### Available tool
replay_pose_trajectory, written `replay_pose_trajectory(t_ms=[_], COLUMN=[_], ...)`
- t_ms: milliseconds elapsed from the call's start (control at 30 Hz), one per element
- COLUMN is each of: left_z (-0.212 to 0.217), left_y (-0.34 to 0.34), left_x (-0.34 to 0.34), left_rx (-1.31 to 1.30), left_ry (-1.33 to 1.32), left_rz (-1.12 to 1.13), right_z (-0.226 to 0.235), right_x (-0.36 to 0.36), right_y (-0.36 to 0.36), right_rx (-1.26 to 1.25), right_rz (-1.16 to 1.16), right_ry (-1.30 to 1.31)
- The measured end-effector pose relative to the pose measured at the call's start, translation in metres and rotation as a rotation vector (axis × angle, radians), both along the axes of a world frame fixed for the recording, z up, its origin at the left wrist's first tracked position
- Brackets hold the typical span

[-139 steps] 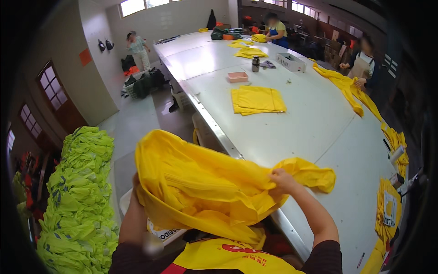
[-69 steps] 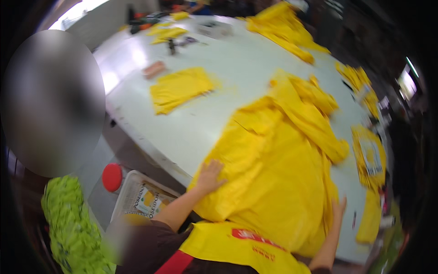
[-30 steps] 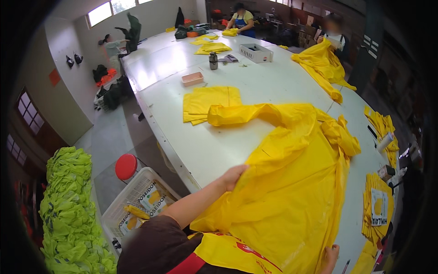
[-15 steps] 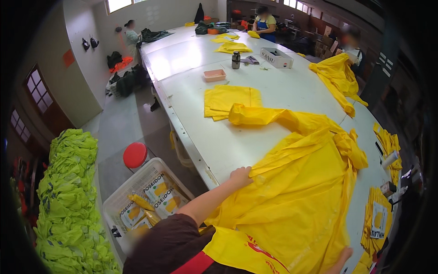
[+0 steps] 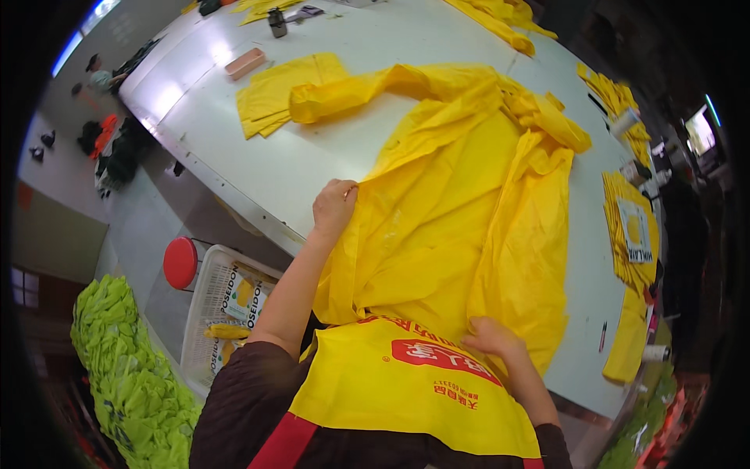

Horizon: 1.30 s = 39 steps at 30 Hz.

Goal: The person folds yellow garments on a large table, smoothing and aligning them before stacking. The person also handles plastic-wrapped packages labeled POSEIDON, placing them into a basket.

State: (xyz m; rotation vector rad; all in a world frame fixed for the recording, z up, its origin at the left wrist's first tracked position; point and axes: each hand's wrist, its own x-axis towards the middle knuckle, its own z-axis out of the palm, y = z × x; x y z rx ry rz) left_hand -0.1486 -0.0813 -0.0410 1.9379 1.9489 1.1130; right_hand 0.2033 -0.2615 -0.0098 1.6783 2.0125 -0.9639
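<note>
A yellow raincoat (image 5: 437, 227) lies spread on the white table, its sleeves stretched out at the far end and its lower part reaching my apron. My left hand (image 5: 336, 207) is closed on the coat's left edge, about halfway along. Close to my body, my right hand (image 5: 494, 338) pinches the coat's near part, right of the middle. A loose fold runs lengthwise along the coat's right side. Behind the left sleeve lies a stack of folded yellow pieces (image 5: 273, 94); the sleeve's end touches it.
A pink tray (image 5: 245, 64) and a dark bottle (image 5: 276, 23) stand farther back. Folded yellow bundles (image 5: 629, 227) line the right edge, with a pen (image 5: 602, 336) nearby. Left of the table are a white basket (image 5: 205, 293) of packages, a red-topped stool (image 5: 180, 263) and a lime-green garment heap (image 5: 129, 359).
My view has tilted down and turned. My right hand has moved inward from the coat's right edge to its near part. My left hand still holds the left edge.
</note>
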Motion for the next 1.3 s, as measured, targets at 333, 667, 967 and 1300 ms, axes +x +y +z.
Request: replay_pose_trajectory(t_ms=[333, 667, 967, 1300], left_z=[-0.033, -0.059, -0.026, -0.022], left_y=[-0.058, -0.036, -0.014, -0.018], left_x=[0.134, 0.172, 0.234, 0.245], left_rx=[0.286, -0.318, -0.849, -0.763], left_ry=[0.415, -0.228, -0.783, -0.874], left_rz=[-0.679, -0.601, -0.541, -0.628], right_z=[-0.098, -0.061, -0.035, -0.019], right_x=[-0.004, 0.024, -0.005, 0.001], right_y=[0.128, 0.125, 0.099, 0.089], right_rx=[0.938, 0.552, 0.694, 1.315], right_rz=[-0.657, -0.892, -0.611, -0.272], right_ry=[0.127, 0.881, 0.626, 0.088])
